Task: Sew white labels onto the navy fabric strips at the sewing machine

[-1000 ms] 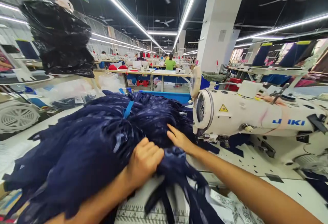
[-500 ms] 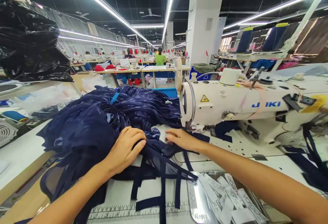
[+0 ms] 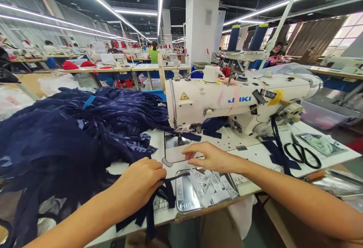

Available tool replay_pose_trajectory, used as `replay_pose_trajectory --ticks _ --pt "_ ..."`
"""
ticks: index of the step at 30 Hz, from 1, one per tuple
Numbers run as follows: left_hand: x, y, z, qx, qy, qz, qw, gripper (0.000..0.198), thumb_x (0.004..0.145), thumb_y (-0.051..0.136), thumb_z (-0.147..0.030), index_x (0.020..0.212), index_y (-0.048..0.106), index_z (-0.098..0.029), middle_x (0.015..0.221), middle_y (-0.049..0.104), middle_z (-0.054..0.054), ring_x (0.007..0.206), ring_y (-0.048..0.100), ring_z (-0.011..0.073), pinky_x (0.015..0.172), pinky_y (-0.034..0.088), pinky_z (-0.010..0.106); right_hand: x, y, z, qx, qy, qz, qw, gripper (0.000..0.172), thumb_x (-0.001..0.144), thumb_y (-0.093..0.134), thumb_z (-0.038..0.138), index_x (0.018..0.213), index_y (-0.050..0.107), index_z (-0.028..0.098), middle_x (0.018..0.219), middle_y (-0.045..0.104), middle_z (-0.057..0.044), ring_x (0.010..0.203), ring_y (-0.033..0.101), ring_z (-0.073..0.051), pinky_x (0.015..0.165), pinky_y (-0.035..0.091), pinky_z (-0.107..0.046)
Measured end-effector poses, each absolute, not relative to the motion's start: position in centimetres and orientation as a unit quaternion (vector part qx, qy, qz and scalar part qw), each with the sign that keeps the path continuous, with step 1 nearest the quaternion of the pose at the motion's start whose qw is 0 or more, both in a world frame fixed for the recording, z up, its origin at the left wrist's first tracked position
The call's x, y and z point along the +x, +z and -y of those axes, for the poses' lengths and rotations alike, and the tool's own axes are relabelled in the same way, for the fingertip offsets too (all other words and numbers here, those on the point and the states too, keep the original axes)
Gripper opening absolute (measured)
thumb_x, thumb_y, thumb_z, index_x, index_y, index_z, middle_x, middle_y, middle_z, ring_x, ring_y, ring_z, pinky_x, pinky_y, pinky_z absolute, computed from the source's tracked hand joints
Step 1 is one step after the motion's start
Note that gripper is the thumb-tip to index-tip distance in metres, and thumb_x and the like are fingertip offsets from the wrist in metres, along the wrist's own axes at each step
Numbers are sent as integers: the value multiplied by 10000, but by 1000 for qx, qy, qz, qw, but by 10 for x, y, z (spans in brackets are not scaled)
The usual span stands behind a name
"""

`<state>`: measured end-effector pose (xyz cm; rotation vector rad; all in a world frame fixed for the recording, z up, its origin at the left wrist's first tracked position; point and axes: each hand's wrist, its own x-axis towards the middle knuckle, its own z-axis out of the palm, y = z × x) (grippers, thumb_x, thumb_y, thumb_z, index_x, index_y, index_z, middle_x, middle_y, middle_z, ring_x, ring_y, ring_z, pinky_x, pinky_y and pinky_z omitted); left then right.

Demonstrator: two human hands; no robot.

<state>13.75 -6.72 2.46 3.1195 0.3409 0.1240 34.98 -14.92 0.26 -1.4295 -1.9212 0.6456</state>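
Observation:
My left hand (image 3: 143, 178) is closed on navy fabric, from which dark strips (image 3: 150, 208) hang towards the table's front edge. A large heap of navy mesh garments (image 3: 93, 134) lies beside it on the left. My right hand (image 3: 211, 157) hovers in front of the sewing machine (image 3: 210, 104), fingers bent and apart, holding nothing that I can see. Just below that hand sits a metal tray (image 3: 188, 202) with many white printed labels (image 3: 211, 183). The needle plate (image 3: 176, 142) shows behind the hands.
Black-handled scissors (image 3: 303, 155) lie on the right of the table, beside a coil of pale elastic (image 3: 319, 144). Navy scraps (image 3: 276, 153) are scattered near the machine. Two thread cones (image 3: 258, 37) stand behind it. A person in green (image 3: 154, 54) sits farther off.
The view has turned to the right. My left hand has drawn fabric towards the front edge, and the strips have shifted with it. My right hand has come away from the fabric towards the tray.

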Motion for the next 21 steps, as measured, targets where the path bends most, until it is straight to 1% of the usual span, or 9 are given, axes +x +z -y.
replay_pose_trajectory --ticks 2,5,9,11,13,15,18,20,21 --pt "151 27 70 990 61 -127 13 199 780 402 -100 684 555 -183 675 596 4 618 544 144 597 369 248 362 -2 157 -576 208 731 302 142 765 525 153 872 617 138 798 616 -31 746 563 -132 712 424 -249" --pt "187 22 66 973 111 -197 52 231 778 347 -80 786 558 -174 746 617 24 683 570 164 620 399 257 367 -12 165 -581 138 770 223 92 770 541 151 820 618 148 790 580 -29 728 536 -137 679 403 -251" --pt "231 -10 51 938 157 -243 191 258 783 322 -93 852 560 -164 753 625 26 718 581 165 665 417 265 354 -23 167 -560 59 814 141 73 781 557 192 811 616 159 833 551 -39 786 498 -154 696 370 -271" --pt "238 -28 39 917 200 -259 230 235 778 349 -131 867 565 -165 783 629 30 737 575 168 686 415 274 345 -27 165 -569 20 813 119 129 797 546 266 772 611 157 833 540 -43 790 478 -163 703 354 -293" --pt "234 -42 29 898 236 -278 248 177 768 399 -193 806 570 -168 740 618 19 695 557 165 653 406 270 335 -30 164 -599 -21 794 102 238 786 545 372 735 605 147 812 530 -54 795 462 -187 714 341 -329" --pt "224 -50 21 880 262 -296 265 154 751 451 -269 679 547 -172 630 567 -7 615 516 147 589 382 250 325 -31 163 -620 -56 779 71 276 759 564 402 712 605 134 776 526 -69 791 457 -210 713 336 -356" --pt "212 -53 16 847 295 -310 316 286 690 535 -367 504 437 -172 496 414 -46 518 415 108 509 319 222 307 -33 160 -600 -90 795 1 125 705 618 248 658 605 132 737 535 -87 753 462 -214 693 342 -363" --pt "209 -51 17 826 300 -307 364 342 645 573 -391 459 392 -168 474 346 -56 489 359 89 480 288 213 297 -34 157 -572 -97 813 -49 40 678 612 146 639 611 135 713 544 -89 720 468 -204 677 349 -355" --pt "209 -49 19 816 295 -304 392 346 635 578 -393 452 393 -166 472 335 -58 480 341 82 469 278 209 293 -34 156 -563 -100 818 -68 33 676 603 122 648 618 132 705 547 -90 709 471 -202 669 353 -351"
